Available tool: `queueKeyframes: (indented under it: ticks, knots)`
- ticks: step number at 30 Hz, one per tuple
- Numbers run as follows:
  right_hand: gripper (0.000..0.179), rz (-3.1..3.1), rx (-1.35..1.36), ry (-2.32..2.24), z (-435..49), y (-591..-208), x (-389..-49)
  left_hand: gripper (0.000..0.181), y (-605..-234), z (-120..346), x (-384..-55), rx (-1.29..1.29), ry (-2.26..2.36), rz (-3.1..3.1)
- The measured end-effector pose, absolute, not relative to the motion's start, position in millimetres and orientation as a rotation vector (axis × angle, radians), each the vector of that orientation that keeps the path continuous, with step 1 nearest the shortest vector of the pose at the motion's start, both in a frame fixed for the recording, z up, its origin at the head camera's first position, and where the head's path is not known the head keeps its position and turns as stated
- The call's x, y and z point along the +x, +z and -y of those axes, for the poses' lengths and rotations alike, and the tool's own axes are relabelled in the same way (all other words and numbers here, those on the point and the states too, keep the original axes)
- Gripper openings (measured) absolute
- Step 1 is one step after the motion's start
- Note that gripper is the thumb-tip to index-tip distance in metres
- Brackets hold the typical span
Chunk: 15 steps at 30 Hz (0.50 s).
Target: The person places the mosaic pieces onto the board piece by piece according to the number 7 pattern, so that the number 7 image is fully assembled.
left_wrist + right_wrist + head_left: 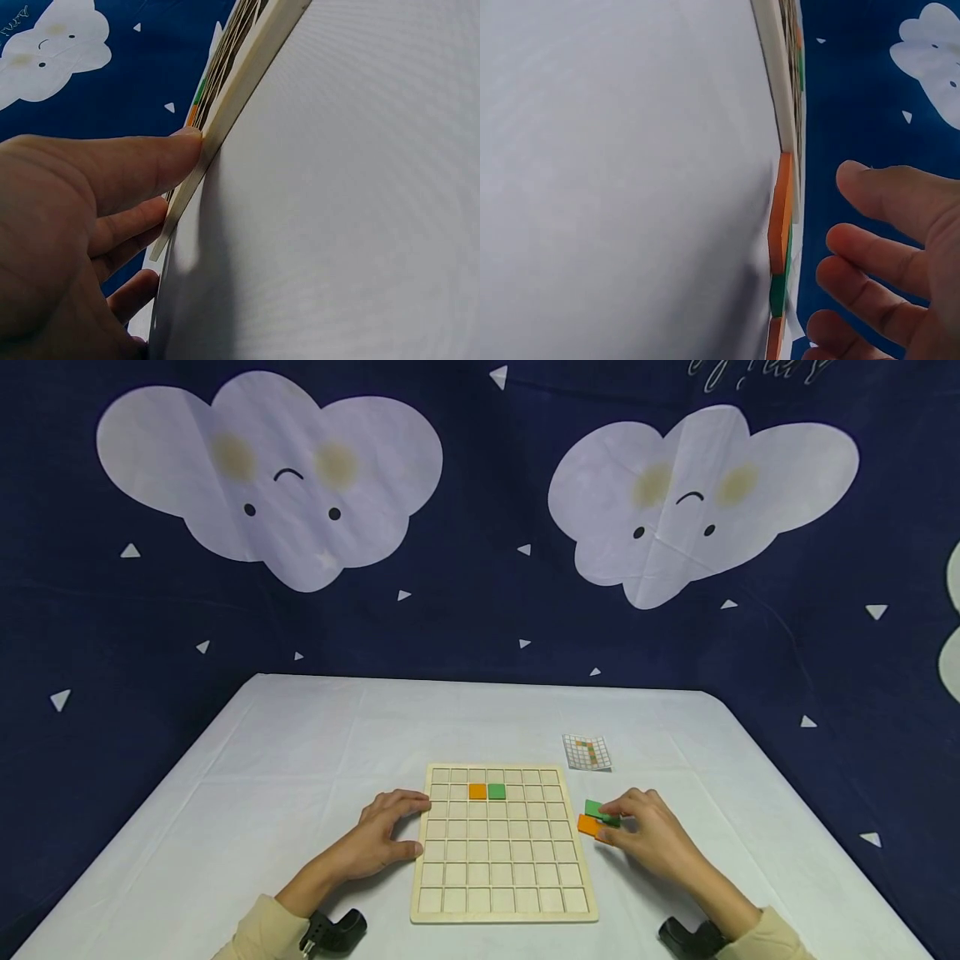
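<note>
A wooden grid board (504,917) lies on the table, with an orange tile (477,792) and a green tile (497,792) side by side in one of its upper rows. My left hand (382,835) rests at the board's left edge; its thumb (150,161) touches the rim in the left wrist view. Right of the board lie loose tiles, among them an orange one (588,825) and a green one (594,808). Over these hovers my right hand (651,833), partly covering them. In the right wrist view its fingers (870,255) are spread, apart from the loose orange tile (781,214), and hold nothing.
A small printed card (588,753) with a coloured grid pattern lies beyond the loose tiles. White cloth covers the table (315,735). Behind it hangs a dark blue backdrop (480,627) with clouds and small triangles.
</note>
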State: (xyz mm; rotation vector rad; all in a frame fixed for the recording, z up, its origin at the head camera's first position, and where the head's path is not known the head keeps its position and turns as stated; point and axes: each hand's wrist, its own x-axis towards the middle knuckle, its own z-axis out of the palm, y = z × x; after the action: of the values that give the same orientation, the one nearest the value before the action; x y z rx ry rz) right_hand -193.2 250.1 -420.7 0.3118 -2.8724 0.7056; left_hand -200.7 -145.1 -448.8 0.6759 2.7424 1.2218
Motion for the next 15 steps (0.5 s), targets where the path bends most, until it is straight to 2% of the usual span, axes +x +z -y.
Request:
queueKeyframes:
  ticks: [15]
  knots:
    - [0.021,2.885,0.270,0.647,-258.5,-430.7,-187.0,0.053,-447.9,147.2,-200.4,0.732,1.217,-2.754]
